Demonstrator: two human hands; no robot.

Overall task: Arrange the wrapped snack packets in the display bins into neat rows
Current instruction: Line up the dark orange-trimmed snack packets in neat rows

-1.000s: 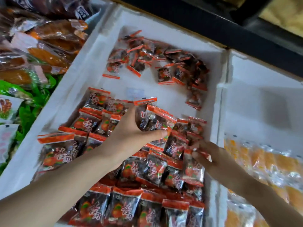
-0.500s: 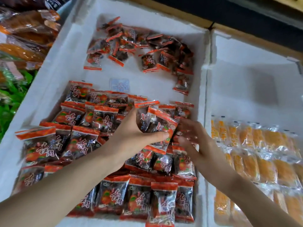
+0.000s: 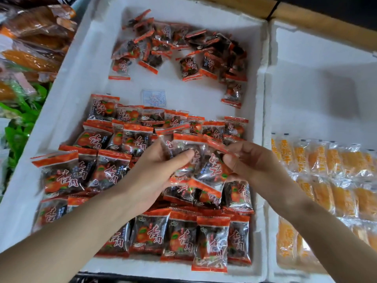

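Observation:
A white foam bin [image 3: 81, 82] holds many red-edged clear snack packets. Near rows of packets [image 3: 179, 235] lie fairly neatly; a loose heap [image 3: 183, 45] sits at the far end. My left hand [image 3: 155, 172] grips a small stack of packets [image 3: 189, 154] above the bin's middle, thumb on top. My right hand [image 3: 251, 160] pinches the red edge of a tilted packet [image 3: 214, 166] at the stack's right side. The two hands are close together, joined by the packets.
A small white paper slip [image 3: 154, 98] lies on the bare bin floor between heap and rows. To the right a second foam bin [image 3: 318, 64] holds rows of orange packets [image 3: 334, 174]. Orange and green bagged goods [image 3: 30, 48] lie at left.
My right hand has risen from the packets at the bin's right side and taken hold of a packet at the stack. My left hand keeps its grip on the stack. The view has shifted.

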